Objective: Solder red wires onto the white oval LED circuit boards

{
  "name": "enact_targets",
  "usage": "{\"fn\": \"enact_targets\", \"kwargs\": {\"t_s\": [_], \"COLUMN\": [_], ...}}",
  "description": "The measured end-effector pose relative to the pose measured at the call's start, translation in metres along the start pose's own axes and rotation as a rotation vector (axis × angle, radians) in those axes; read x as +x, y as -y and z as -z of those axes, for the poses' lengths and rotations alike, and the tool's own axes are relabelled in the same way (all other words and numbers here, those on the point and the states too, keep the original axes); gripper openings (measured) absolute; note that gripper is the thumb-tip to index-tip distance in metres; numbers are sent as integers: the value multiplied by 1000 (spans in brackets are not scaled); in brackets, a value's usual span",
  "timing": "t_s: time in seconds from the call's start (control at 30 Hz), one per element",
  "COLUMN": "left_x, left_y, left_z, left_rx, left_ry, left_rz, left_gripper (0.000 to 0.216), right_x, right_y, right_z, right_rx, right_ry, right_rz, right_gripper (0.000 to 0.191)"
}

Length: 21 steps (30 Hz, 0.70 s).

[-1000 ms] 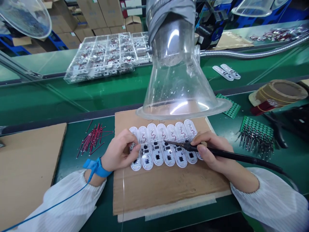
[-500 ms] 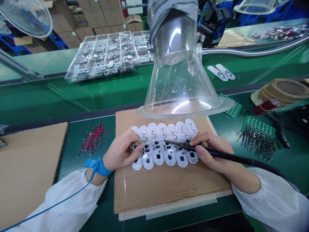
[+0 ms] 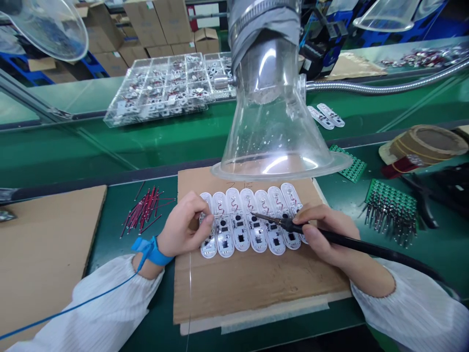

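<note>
The right hand (image 3: 331, 234) pinches a soldering iron (image 3: 293, 226) between thumb and fingers, its tip over the middle of a row of seven white circuit boards (image 3: 256, 234). The left hand (image 3: 183, 225) is curled, its fingertips (image 3: 208, 220) pressed on the row's left end. The row lies on a cardboard sheet (image 3: 256, 293) on the green bench (image 3: 106, 215), beneath a clear funnel-shaped fume hood (image 3: 274, 132). Red wires (image 3: 141, 210) lie left of the cardboard, a pin-studded green board (image 3: 390, 210) lies right, and a clear compartment tray (image 3: 157, 88) filled with small parts sits beyond the hood.
</note>
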State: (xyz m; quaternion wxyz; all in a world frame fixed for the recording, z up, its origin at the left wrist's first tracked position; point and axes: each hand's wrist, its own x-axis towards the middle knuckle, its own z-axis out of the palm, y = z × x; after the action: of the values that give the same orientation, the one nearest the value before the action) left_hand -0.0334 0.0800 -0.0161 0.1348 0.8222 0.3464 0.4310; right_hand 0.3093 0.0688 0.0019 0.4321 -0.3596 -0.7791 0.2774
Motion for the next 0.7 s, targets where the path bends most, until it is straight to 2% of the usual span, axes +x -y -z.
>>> {"fn": "enact_targets", "kwargs": {"t_s": [0.1, 0.17, 0.2, 0.27, 0.37, 0.7], "left_x": [-1, -1, -1, -1, 0, 7], "left_y": [1, 2, 2, 2, 2, -5], "left_z": [0, 0, 0, -1, 0, 1], "left_rx": [-6, -8, -10, -13, -5, 31], "left_ry": [-32, -42, -45, -43, -37, 4], "left_rz": [25, 36, 41, 46, 39, 35], "left_gripper": [15, 14, 14, 14, 14, 16], "right_x": [-8, -12, -14, -13, -5, 5], "right_y": [6, 11, 13, 18, 24, 27], "right_z": [-7, -14, -17, -23, -27, -29], "right_rx": [108, 121, 96, 0, -127, -221], "right_ry": [-221, -318, -316, -226, -91, -10], "right_rz": [-51, -93, -121, -164, -131, -88], "right_gripper": [12, 12, 11, 6, 6, 7]}}
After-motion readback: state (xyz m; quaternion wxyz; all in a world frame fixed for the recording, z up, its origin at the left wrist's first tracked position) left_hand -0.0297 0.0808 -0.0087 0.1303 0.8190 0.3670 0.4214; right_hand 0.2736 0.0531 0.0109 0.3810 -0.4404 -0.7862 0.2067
